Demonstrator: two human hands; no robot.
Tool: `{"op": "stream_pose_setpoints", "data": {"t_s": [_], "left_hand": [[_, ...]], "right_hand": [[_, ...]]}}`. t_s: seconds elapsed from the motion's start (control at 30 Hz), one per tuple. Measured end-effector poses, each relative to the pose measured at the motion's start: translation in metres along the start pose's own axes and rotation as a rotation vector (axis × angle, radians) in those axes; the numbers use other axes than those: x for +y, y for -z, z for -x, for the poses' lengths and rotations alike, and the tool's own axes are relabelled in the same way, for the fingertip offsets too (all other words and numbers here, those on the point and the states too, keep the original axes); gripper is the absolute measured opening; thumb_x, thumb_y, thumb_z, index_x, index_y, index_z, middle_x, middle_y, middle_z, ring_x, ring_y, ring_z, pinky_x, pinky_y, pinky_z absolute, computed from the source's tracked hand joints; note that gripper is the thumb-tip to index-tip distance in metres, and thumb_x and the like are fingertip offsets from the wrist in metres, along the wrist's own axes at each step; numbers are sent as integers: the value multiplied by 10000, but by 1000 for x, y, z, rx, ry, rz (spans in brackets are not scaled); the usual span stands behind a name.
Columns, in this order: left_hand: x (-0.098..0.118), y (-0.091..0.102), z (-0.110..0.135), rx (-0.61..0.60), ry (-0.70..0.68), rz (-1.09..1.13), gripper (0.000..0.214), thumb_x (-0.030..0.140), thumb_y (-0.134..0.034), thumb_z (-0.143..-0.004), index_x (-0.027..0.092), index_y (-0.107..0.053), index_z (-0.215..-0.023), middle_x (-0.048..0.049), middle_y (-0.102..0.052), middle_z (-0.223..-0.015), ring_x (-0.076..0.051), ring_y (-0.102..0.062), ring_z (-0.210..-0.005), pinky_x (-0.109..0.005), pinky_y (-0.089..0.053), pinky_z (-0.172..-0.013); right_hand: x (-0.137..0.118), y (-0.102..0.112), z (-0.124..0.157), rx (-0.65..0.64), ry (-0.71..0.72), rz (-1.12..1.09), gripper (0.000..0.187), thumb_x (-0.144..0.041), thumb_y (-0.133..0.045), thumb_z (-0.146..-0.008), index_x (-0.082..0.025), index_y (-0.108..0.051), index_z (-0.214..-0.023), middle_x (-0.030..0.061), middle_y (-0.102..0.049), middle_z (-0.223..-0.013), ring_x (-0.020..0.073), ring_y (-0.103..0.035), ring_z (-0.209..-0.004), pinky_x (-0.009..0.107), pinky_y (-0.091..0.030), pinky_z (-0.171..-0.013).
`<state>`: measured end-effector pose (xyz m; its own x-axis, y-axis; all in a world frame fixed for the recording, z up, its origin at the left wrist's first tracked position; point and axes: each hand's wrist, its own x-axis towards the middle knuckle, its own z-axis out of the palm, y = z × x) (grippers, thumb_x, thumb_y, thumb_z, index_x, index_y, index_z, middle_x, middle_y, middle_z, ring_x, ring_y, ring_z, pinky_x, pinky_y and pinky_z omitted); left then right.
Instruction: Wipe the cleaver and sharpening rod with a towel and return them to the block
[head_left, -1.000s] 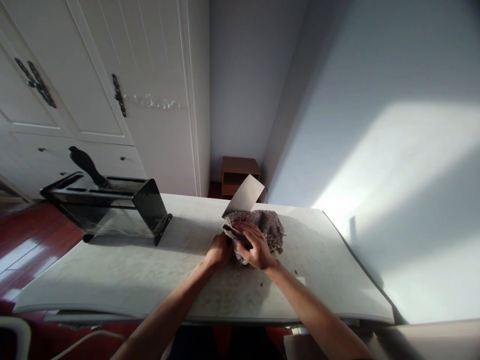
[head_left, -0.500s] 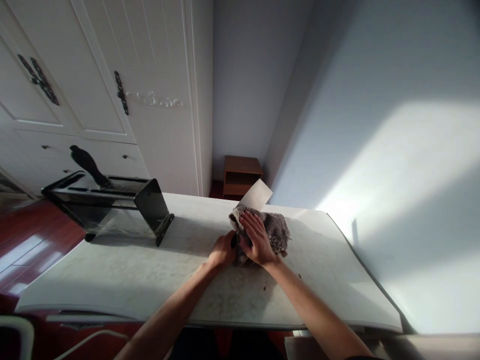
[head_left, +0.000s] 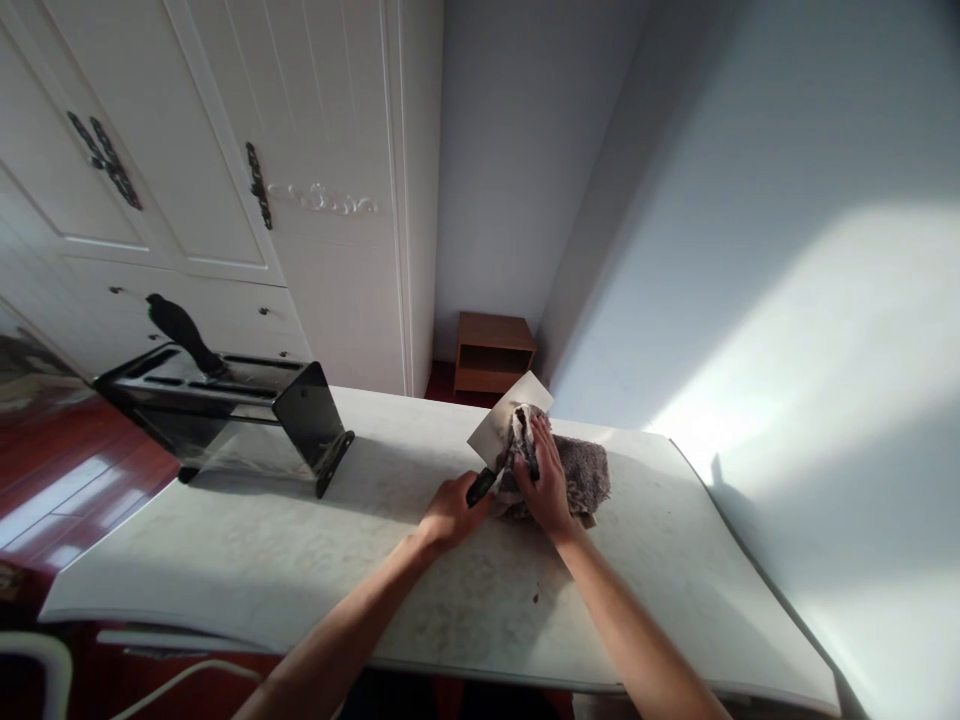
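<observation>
A cleaver with a broad, pale metal blade and a black handle is held above the white table. My left hand is closed around the handle. With my right hand I grip a fuzzy grey-brown towel, its bunched end pressed against the right side of the blade. The towel covers part of the blade, and its other end hangs out to the right of my hand.
At the table's left stands a black knife block with clear sides and one black-handled knife in it. A small dark crumb lies near my right forearm. Behind are a white wardrobe and a brown nightstand.
The towel and my right hand have shifted right across the blade, so more of the blade and handle shows. The whole view has also moved slightly.
</observation>
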<state>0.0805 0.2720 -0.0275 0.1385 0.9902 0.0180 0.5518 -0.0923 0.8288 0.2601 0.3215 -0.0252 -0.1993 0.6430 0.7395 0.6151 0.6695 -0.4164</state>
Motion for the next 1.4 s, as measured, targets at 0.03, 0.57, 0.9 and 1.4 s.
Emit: {"op": "stream_pose_setpoints", "data": {"t_s": [0.03,0.57,0.9,1.4], "left_hand": [[0,0,0,4,-2,2,232,371,-537,-826,139,-553,-812,-21,-592,-701,-120,-518,-649,-221,-334,-599],[-3,-2,-8,-19,-16,27,206,353,-544,-813,147,-538,-809,-8,-568,-684,-113,-512,-642,-211,-331,-580],[-1,3,-12,-53,-90,63,242,353,-583,-769,146,-544,-890,-26,-611,-781,-139,-552,-710,-230,-379,-620],[-1,2,-19,-81,-45,73,238,356,-602,-766,144,-549,-858,-6,-591,-747,-126,-538,-699,-217,-377,-616]], "right_hand": [[0,0,0,2,-17,-1,623,-168,-490,-896,-236,-282,-1479,85,-332,-1501,246,-262,-1413,483,-277,-1144],[11,-9,3,37,-966,-944,456,-367,-768,-659,-166,-616,-1039,71,-691,-967,254,-644,-917,377,-510,-835],[-3,-5,-9,-268,-1034,-1120,416,-284,-826,-594,-139,-690,-960,80,-704,-861,239,-665,-771,391,-531,-792],[1,-7,-11,-180,-1049,-1156,423,-283,-847,-547,-123,-691,-906,79,-703,-847,234,-667,-773,369,-536,-767]]}}
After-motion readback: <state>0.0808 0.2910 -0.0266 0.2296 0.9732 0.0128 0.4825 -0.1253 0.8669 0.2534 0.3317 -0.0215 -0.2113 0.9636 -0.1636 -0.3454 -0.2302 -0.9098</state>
